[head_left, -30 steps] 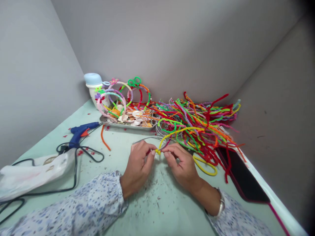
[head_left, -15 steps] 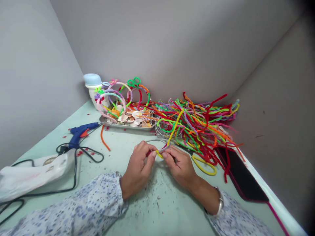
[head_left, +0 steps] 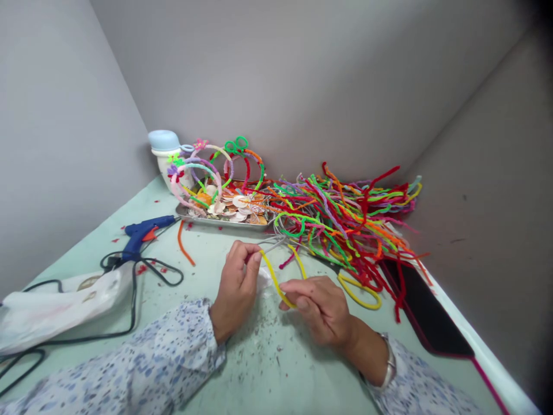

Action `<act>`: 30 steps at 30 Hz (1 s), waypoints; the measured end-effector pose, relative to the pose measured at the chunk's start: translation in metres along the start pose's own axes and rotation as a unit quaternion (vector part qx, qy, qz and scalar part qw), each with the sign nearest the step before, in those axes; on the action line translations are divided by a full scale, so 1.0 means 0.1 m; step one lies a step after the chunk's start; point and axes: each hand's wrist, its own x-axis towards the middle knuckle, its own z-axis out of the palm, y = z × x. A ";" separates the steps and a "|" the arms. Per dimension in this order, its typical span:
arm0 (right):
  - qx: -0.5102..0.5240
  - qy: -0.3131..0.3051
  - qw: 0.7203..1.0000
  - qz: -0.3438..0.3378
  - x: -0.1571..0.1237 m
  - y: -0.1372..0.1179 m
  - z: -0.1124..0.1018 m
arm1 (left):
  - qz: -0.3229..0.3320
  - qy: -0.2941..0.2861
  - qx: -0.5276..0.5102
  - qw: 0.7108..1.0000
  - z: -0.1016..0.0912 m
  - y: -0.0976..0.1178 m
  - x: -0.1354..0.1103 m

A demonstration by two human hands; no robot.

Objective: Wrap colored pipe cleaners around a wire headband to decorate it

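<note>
My left hand [head_left: 237, 288] is closed in a pinch on a thin grey headband [head_left: 273, 244], with one end of a yellow pipe cleaner [head_left: 271, 270] coming out at its fingertips. The pipe cleaner bends down to my right hand [head_left: 322, 308], whose thumb and fingers pinch it lower and nearer to me. Its other stretch rises behind the right fingers toward the pile. A magenta pipe cleaner tip [head_left: 285, 264] shows between the hands, just beyond them. Most of the headband inside the left grip is hidden.
A heap of coloured pipe cleaners [head_left: 341, 213] lies at the back right. Finished headbands [head_left: 216, 167] stand in a metal tray [head_left: 224, 223] of discs. At left are a blue glue gun [head_left: 140, 233], its cord and a plastic bag [head_left: 69, 300]. A black case [head_left: 427, 311] lies right.
My right hand has moved down and toward me, away from the left, drawing the yellow pipe cleaner into a bend. The pipe cleaner's upright end has dropped lower. My left hand has shifted slightly left.
</note>
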 end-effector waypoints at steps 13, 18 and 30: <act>-0.068 0.040 0.978 0.191 0.04 0.15 0.09 | 0.042 -0.106 0.032 0.993 0.01 0.04 -0.05; -0.085 0.018 0.986 0.139 0.08 0.13 0.10 | 0.044 -0.122 0.029 0.991 0.01 0.03 -0.05; -0.220 0.035 0.975 -0.006 0.05 0.16 0.09 | 0.028 -0.139 0.015 0.990 0.00 0.06 -0.07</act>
